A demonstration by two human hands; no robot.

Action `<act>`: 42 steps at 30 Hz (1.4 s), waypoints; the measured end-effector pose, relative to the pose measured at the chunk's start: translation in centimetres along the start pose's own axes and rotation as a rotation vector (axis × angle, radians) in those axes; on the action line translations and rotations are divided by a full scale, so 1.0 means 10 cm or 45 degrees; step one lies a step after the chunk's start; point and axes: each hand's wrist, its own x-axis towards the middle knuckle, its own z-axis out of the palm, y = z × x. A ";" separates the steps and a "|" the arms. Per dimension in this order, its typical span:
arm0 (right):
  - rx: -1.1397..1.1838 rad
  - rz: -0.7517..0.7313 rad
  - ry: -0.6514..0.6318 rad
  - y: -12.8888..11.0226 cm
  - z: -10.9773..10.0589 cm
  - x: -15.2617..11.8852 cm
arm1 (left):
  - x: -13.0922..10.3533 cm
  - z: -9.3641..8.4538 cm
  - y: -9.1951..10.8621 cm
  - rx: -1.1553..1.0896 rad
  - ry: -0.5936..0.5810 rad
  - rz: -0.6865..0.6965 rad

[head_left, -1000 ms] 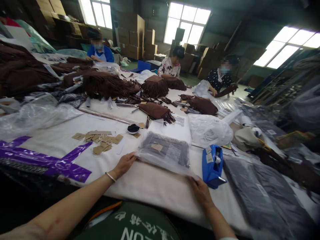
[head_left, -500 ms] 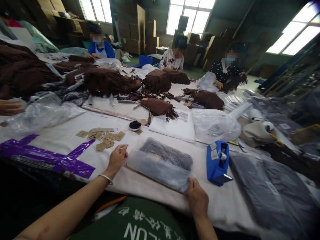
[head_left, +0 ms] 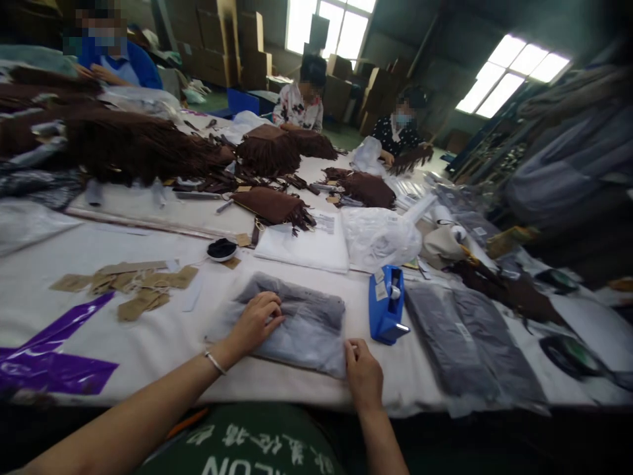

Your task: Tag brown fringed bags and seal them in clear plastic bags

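Note:
A flat, translucent plastic bag (head_left: 306, 323) with something dark grey inside lies on the white-covered table before me. My left hand (head_left: 254, 322), a bangle at its wrist, rests on top of the bag's left half with the thumb apart from the fingers. At the lower right corner, my right hand (head_left: 361, 369) pinches the bag's edge between thumb and fingers. Just right of that hand is a blue tape dispenser (head_left: 383, 307). Brown card tags (head_left: 143, 290) with strings are scattered to the left, near a small white dish of black pieces (head_left: 221, 249).
Grey bagged packages (head_left: 459, 343) are stacked at the right. Purple tape (head_left: 64, 369) marks the table's front left. Beyond are white sheets (head_left: 301, 247), a clear plastic heap (head_left: 380, 234) and brown fringed bags (head_left: 270, 204). Several masked co-workers sit across the table.
My left hand has moved from the bag's left edge onto its top. The bag's film now lies flatter over the grey contents. My view has swung to the right.

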 end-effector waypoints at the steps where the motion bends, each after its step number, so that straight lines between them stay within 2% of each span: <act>1: 0.026 0.033 0.066 0.05 -0.10 0.06 | 0.00 0.00 -0.03 -0.013 0.000 0.008; 6: 0.200 0.179 0.529 0.25 -0.67 0.50 | 0.00 0.03 -0.11 -0.020 -0.005 0.031; 7: 0.230 0.181 0.548 0.26 -0.73 0.60 | 0.00 0.04 -0.11 -0.008 -0.002 0.031; 9: 0.281 0.164 0.486 0.25 -0.79 0.77 | 0.00 0.05 -0.11 0.015 0.003 0.028; 12: 0.312 0.121 0.406 0.20 -0.76 0.89 | -0.01 0.05 -0.12 0.030 0.012 0.024; 15: 0.299 0.079 0.469 0.19 -0.71 0.77 | -0.02 0.05 -0.12 0.035 0.017 0.026; 20: 0.204 0.039 0.567 0.32 -0.73 0.49 | -0.02 0.06 -0.12 0.037 0.025 0.027; 24: 0.163 0.036 0.605 0.32 -0.83 0.62 | -0.02 0.06 -0.14 0.025 0.024 0.034; 27: 0.220 0.019 0.511 0.23 -0.87 0.80 | -0.02 0.06 -0.13 0.019 0.032 0.032; 29: 0.258 -0.010 0.455 0.16 -0.84 0.83 | -0.02 0.06 -0.13 0.022 0.041 0.035; 31: 0.282 -0.032 0.458 0.12 -0.78 0.76 | -0.03 0.05 -0.12 0.027 0.046 0.036; 35: 0.250 0.002 0.562 0.18 -0.68 0.49 | -0.03 0.04 -0.09 0.026 0.045 0.021; 39: 0.139 0.054 0.584 0.25 -0.75 0.33 | -0.04 0.02 -0.06 -0.005 0.043 -0.015; 42: 0.115 0.020 0.566 0.19 -0.80 0.27 | -0.05 0.01 -0.06 -0.047 0.040 -0.051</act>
